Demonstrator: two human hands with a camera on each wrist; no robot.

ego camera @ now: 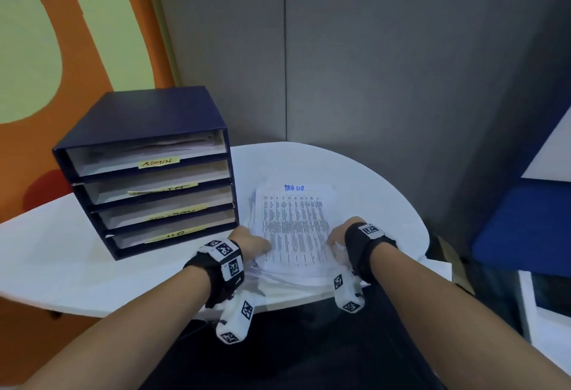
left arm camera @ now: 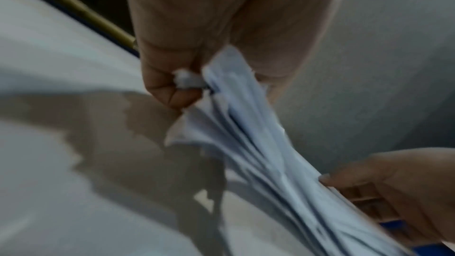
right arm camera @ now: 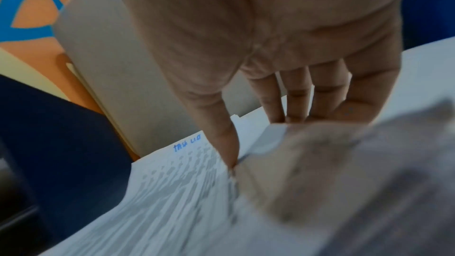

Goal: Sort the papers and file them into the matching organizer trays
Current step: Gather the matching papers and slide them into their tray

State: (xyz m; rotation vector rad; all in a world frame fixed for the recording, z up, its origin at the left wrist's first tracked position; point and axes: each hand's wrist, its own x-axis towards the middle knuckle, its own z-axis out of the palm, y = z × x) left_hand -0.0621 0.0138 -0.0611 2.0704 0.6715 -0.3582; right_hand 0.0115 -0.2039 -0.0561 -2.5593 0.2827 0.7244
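On round white table (ego camera: 370, 179), just right of dark blue four-tray organizer (ego camera: 148, 170): stack of papers (ego camera: 293, 229), top sheet printed in columns with blue handwriting at its far edge. Left hand (ego camera: 247, 240) pinching stack's left edge, thumb on top and fingers curled beneath; right hand (ego camera: 341, 235) gripping right edge, thumb on top sheet, fingers down the side. Yellow "ADMIN" label (ego camera: 159, 162) on top tray; lower labels too blurred to read.

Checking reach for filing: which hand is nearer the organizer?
Left. The left hand grips the paper stack's left edge, just off the organizer's lower right corner. The right hand holds the stack's far edge, with the papers between it and the organizer.
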